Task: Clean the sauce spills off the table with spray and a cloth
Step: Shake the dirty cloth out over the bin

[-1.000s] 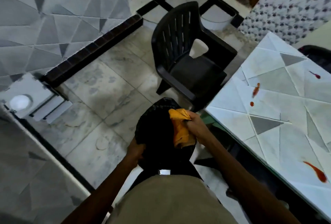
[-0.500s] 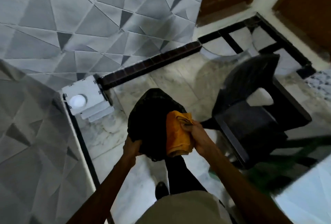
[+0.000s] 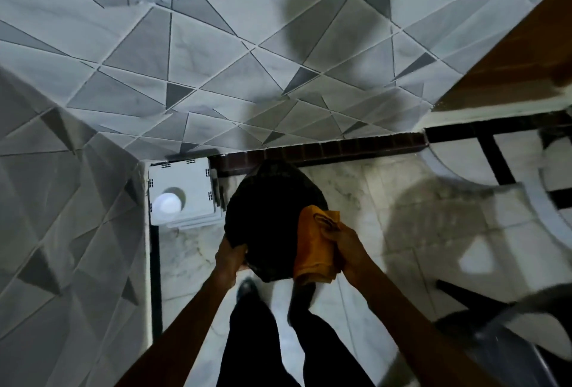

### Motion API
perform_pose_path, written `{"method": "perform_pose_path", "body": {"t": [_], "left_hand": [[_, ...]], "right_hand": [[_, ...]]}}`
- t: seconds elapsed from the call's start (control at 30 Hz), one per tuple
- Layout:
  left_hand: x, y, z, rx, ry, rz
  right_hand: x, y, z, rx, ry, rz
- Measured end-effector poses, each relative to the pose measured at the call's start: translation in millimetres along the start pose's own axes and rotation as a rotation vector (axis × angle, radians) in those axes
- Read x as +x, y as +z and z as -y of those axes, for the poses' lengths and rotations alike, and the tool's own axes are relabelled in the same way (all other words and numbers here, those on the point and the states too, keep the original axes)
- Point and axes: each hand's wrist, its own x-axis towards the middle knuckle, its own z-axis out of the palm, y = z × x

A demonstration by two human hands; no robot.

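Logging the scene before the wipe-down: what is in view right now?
black bag: one, black, centre, held above the floor
orange cloth: one, orange, against the bag's right side
white box: one, white, floor corner, left of the bag
round object: one, white, on the box
chair: one, black, blurred, lower right
door: one, brown, upper right
wall: grey geometric tiles, top and left
floor: pale marble
legs: two, black trousers, bottom centre
left-hand grip: one, on the bag's near edge
right-hand grip: one, around the cloth
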Motion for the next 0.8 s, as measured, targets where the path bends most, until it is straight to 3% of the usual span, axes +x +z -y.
{"method": "perform_pose_path", "body": {"t": [0.23,0.43,0.53,0.8], "left_hand": [[188.5,6.5,30.6,-0.070,-0.125,-0.043],[361.4,6.0,99.2,0.023,-0.086,-0.074],[427.7,2.7,109.6,0.038,-0.102,-0.127],[544.5,-12.1,121.7,-0.086,-0.158,-0.017]], "right_hand": [[187.4,49.4,-15.6,0.030,0.089,-0.044],[365.7,96.2,-85.7,0.049,0.162,-0.115],[423.5,115.4,-113.4,0.054,0.188,-0.122],[518.5,138.0,-152.9,0.049,0.200,-0.122]]}}
